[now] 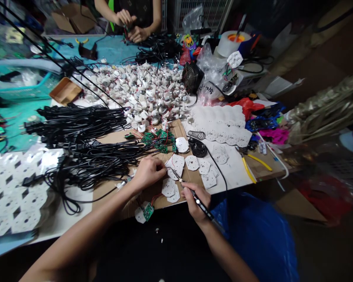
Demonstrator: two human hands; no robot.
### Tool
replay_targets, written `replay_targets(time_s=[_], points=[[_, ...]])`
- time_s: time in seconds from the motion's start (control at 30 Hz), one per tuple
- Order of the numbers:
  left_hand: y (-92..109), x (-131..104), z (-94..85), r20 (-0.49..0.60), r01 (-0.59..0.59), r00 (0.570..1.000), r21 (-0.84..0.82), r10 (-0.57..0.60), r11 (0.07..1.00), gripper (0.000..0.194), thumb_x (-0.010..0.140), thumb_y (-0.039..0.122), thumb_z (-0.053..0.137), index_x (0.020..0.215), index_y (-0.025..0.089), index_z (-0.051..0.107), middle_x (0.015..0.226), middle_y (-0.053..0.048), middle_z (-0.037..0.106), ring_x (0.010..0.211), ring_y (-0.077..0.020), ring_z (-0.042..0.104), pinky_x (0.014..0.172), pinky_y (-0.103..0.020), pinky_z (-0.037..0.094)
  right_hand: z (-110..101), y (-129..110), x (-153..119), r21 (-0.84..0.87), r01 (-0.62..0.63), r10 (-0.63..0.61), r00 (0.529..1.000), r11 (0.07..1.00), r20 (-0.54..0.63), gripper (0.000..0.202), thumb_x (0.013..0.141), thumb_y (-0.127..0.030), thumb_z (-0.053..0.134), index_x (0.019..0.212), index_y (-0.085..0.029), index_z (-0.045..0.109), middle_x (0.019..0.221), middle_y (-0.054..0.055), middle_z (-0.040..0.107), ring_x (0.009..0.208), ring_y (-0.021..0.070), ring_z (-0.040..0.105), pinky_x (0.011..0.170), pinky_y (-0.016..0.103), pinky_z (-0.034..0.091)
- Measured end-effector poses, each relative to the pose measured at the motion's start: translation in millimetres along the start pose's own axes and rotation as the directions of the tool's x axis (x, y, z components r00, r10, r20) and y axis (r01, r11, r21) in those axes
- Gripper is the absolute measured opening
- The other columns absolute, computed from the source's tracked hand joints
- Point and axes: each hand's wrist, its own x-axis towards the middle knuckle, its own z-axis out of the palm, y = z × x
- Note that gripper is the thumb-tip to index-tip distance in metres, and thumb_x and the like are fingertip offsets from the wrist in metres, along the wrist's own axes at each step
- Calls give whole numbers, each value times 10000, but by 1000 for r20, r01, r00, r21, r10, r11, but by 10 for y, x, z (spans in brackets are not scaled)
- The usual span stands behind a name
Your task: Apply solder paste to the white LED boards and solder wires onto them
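My right hand (196, 199) is closed around a black soldering iron (204, 208), whose tip rests over a white octagonal board (176, 163). Beside that board my left hand (150, 171) pinches something thin, perhaps a wire, too small to name. More white boards (168, 187) lie around the iron's tip. A green circuit board (148, 211) with red wires hangs at the table's front edge, a white piece next to it. Green circuit boards (161, 140) joined to black cables are heaped behind my left hand.
Black cable bundles (85, 121) lie left, with white board sheets (14, 192) nearer the front. Behind is a pile of white parts (144, 90). Yellow-handled pliers (248, 168) and a solder coil (196, 135) are right. Another person's hands (132, 27) work across the table.
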Motion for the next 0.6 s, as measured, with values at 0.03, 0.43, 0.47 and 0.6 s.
replay_targets(time_s=[0.03, 0.43, 0.47, 0.6], points=[[1, 0, -2, 5, 2, 1000, -1, -2, 1000, 161, 820, 251, 621, 741, 192, 749, 764, -39, 731, 782, -202, 619, 762, -315, 427, -2, 0, -1, 1, -4, 4, 1000, 1000, 1, 181, 944, -221, 572, 1039, -219, 726, 845, 39, 777, 661, 160, 740, 607, 254, 611], [-10, -1, 3, 4, -10, 1000, 7, 10, 1000, 156, 825, 255, 624, 754, 191, 747, 780, -40, 733, 806, -204, 614, 770, -316, 429, -25, -20, -3, 95, -74, 75, 997, 993, -13, 184, 950, -247, 556, 1029, -220, 720, 754, 17, 754, 587, 148, 719, 567, 249, 602], [-10, -1, 3, 7, -9, 1000, 8, 9, 1000, 158, 825, 256, 623, 753, 188, 746, 778, -42, 733, 807, -206, 615, 768, -318, 430, -26, -22, -3, 104, -81, 83, 996, 991, -13, 184, 951, -252, 557, 1027, -219, 722, 754, 18, 752, 586, 147, 718, 562, 247, 600], [-7, -2, 4, 9, -3, 1000, 14, 3, 1000, 159, 823, 256, 621, 749, 192, 746, 779, -41, 735, 798, -206, 620, 770, -322, 429, -16, -26, -5, 130, -109, 113, 993, 986, -29, 190, 951, -274, 559, 1018, -218, 728, 752, 19, 748, 579, 146, 713, 557, 249, 602]])
